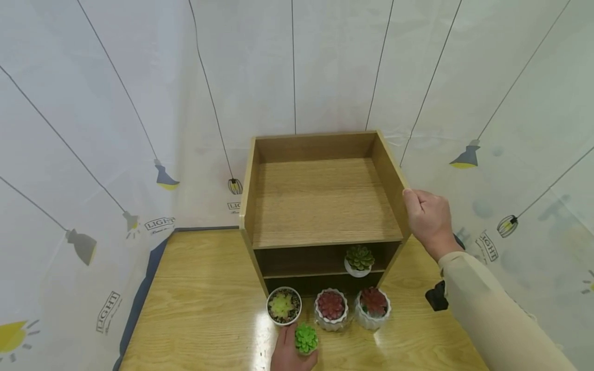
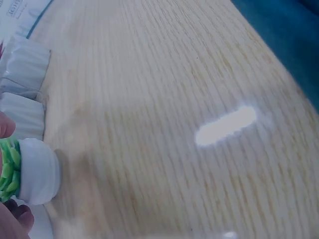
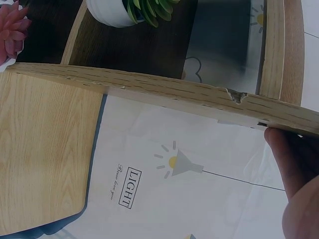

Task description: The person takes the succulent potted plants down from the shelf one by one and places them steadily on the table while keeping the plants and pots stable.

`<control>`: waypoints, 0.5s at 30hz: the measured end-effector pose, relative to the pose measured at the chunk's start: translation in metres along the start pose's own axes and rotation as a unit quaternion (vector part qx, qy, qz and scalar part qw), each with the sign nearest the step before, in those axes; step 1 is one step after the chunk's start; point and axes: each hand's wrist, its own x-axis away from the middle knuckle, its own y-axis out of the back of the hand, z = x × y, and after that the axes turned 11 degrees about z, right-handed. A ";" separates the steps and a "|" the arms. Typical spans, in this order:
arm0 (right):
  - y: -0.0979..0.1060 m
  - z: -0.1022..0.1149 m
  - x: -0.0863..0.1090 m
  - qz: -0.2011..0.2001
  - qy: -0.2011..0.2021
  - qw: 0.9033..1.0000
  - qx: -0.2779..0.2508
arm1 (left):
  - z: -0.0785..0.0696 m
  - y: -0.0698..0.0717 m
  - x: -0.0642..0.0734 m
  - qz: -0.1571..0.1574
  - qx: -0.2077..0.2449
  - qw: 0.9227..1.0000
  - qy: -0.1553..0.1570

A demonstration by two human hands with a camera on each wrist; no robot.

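My left hand [image 1: 289, 355] holds a small bright green potted succulent [image 1: 306, 337] near the front of the table. In the left wrist view its white pot [image 2: 40, 172] shows sideways, fingers at the leaves. Up at the right, my right hand [image 1: 431, 216] grips the upper edge of the side panel of a wooden shelf unit [image 1: 325, 201]. The right wrist view has a finger [image 3: 281, 149] against the panel's outer face. One dark green succulent [image 1: 359, 259] in a white pot stands inside the shelf, on the right of its middle level.
Before the shelf stand a yellow-green succulent [image 1: 283, 306] in a round white pot and two red succulents, one in the middle [image 1: 331, 306] and one at right [image 1: 373, 303], in ribbed white pots. A black object [image 1: 437, 297] lies right of the shelf. Lamp-printed sheeting [image 1: 325, 67] surrounds the table.
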 end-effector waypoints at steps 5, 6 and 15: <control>0.001 0.001 0.001 -0.002 0.003 1.000 -0.003 | -0.006 0.010 0.004 0.008 0.004 1.000 -0.007; 0.001 0.001 0.000 -0.003 0.003 1.000 -0.003 | -0.007 0.012 0.005 0.009 0.004 1.000 -0.009; -0.001 0.000 0.000 -0.006 0.009 1.000 0.000 | -0.013 0.026 0.010 -0.005 -0.027 0.999 -0.038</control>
